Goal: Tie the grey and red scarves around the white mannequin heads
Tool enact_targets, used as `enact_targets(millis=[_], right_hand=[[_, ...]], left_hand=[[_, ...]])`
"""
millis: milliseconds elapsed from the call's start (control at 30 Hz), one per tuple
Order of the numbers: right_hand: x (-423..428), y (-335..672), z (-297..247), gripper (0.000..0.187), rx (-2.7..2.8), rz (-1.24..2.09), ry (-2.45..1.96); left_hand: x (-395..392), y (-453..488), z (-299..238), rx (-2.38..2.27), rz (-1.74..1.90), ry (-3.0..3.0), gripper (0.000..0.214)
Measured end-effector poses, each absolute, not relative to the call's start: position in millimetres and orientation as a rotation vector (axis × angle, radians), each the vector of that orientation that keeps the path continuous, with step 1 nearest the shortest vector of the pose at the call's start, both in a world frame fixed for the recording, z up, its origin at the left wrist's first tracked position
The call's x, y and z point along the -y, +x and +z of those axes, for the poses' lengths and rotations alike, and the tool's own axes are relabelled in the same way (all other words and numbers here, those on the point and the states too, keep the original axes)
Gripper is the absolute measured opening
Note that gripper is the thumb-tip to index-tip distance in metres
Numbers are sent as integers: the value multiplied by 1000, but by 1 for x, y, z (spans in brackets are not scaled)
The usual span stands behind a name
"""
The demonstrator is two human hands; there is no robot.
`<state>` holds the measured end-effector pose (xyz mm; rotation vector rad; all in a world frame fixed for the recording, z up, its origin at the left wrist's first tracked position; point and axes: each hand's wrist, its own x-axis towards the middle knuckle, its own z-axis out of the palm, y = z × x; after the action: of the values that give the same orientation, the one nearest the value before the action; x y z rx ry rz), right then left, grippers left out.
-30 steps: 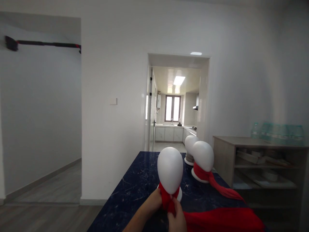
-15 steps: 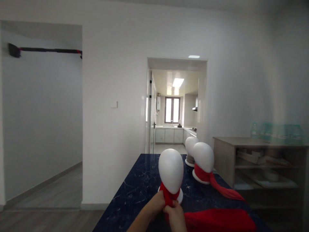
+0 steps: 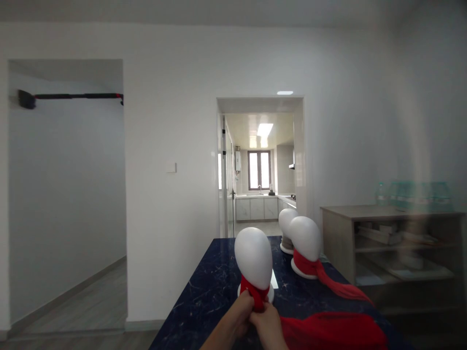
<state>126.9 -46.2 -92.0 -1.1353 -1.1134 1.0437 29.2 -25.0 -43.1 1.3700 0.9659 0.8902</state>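
Note:
A white mannequin head [image 3: 253,255] stands upright on the dark blue marbled table in front of me, with a red scarf [image 3: 258,297] wrapped around its neck. My left hand [image 3: 243,306] is closed on the scarf at the front of the neck. Just right of it and lower, my right hand [image 3: 266,321] also grips the scarf, its fingers bunched close to the left ones. A long stretch of red cloth [image 3: 332,328] lies on the table to the right of my right hand. Parts of my fingers are hidden behind my hands.
Farther right stands a second white mannequin head [image 3: 305,238] wearing a red scarf [image 3: 343,288] that trails over the table [image 3: 197,296]. Behind it is a third head [image 3: 286,221] with a greyish-brown neck wrap. A wooden shelf unit [image 3: 335,238] with bottles on top stands right.
My view has tilted up and shifted slightly. Both hands remain on the scarf, and the mannequin head leans a little differently in view. Otherwise the hands have barely moved.

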Motion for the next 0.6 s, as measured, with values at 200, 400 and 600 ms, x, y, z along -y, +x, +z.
enact_targets(millis=[200,400,600], right_hand=[[42,140,-101,15,1260,920,-1254],[48,160,-93,22,1484,823,-1276],[39,174,-97,16,1491,915,-1254]], left_hand=[[21,27,-49,-896,995,1128,34],[17,15,-48,-793,881,1014,36],[8,-2,-42,-902,805,1006,32]])
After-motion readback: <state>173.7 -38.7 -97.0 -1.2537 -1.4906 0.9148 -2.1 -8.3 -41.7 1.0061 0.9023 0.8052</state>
